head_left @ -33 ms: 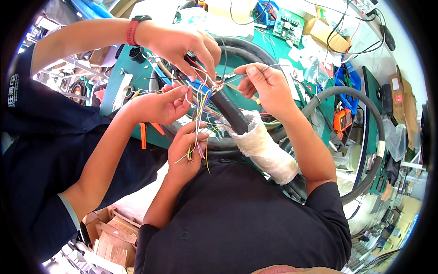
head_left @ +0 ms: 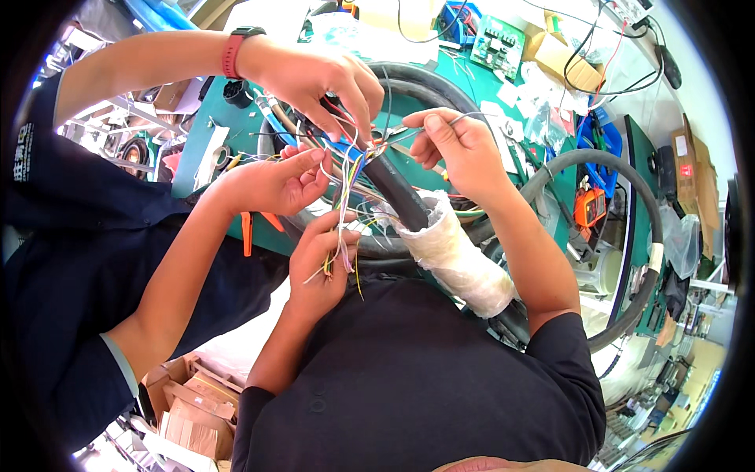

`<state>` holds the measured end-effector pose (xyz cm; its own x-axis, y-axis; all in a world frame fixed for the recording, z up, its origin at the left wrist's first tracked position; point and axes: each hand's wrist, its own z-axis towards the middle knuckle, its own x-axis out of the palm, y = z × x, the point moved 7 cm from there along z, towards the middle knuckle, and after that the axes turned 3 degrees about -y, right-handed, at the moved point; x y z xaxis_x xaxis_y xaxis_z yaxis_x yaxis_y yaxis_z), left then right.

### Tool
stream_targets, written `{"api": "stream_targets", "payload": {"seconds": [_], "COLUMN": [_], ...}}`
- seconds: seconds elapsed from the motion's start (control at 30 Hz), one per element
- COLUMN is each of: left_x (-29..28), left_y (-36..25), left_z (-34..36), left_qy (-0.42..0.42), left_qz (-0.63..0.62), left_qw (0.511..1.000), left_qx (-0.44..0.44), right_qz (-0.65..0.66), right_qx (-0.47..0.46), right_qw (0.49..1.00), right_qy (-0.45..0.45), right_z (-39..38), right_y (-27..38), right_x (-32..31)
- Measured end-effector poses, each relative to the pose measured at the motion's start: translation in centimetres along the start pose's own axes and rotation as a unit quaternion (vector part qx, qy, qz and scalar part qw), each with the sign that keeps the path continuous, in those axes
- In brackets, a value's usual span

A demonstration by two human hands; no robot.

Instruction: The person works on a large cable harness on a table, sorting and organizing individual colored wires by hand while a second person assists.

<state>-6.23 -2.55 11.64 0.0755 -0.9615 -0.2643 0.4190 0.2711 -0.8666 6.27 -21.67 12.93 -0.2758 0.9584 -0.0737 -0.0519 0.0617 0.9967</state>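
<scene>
A thick black cable (head_left: 395, 189) slants across the middle, and many thin coloured wires (head_left: 344, 189) fan out of its cut end. My left hand (head_left: 317, 263) is closed around a bundle of these wires, whose loose ends hang below the fingers. Thumb and forefinger of my right hand (head_left: 462, 153) pinch a thin grey wire (head_left: 470, 115) to the right of the cable end. A co-worker's upper hand (head_left: 330, 82), with a red watch strap, reaches among the wires from above. The co-worker's lower hand (head_left: 275, 182) fingers a white wire beside my left hand.
A roll wrapped in clear film (head_left: 460, 259) surrounds the cable's lower part. Large black cable coils (head_left: 574, 157) lie on the green table (head_left: 208, 138). Orange-handled pliers (head_left: 247, 234) are at its near edge. A circuit board (head_left: 497, 46), blue bins and an orange meter (head_left: 590, 206) stand farther off.
The co-worker's upper hand has shifted very slightly to the right. My own hands hold nearly the same place and grip.
</scene>
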Motion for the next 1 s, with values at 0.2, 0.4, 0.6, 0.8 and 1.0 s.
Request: {"api": "stream_targets", "payload": {"seconds": [0.2, 0.4, 0.6, 0.8, 1.0], "left_x": [1.0, 1.2, 0.1, -0.6, -0.9], "left_y": [-2.2, -3.4, -3.4, -1.3, 1.4], "left_z": [1.8, 2.4, 2.3, 0.0, -2.4], "left_qy": [0.019, 0.05, 0.026, 0.033, 0.048], "left_qz": [-0.003, 0.037, 0.077, 0.081, 0.079], "left_qw": [0.999, 0.996, 0.995, 0.996, 0.995], "left_qx": [0.051, 0.063, 0.065, 0.009, -0.046], "right_qz": [-0.131, -0.38, -0.268, -0.071, -0.107], "right_qx": [-0.105, -0.246, -0.168, -0.019, -0.071], "right_qw": [0.98, 0.876, 0.942, 0.997, 0.992], "right_qy": [0.105, 0.169, 0.114, 0.031, 0.009], "right_z": [-1.3, -1.8, -0.4, 0.9, 0.6], "right_y": [2.9, 4.2, 4.1, 2.3, 1.9], "right_x": [3.3, 6.6, 4.5, 2.1, 2.3]}}
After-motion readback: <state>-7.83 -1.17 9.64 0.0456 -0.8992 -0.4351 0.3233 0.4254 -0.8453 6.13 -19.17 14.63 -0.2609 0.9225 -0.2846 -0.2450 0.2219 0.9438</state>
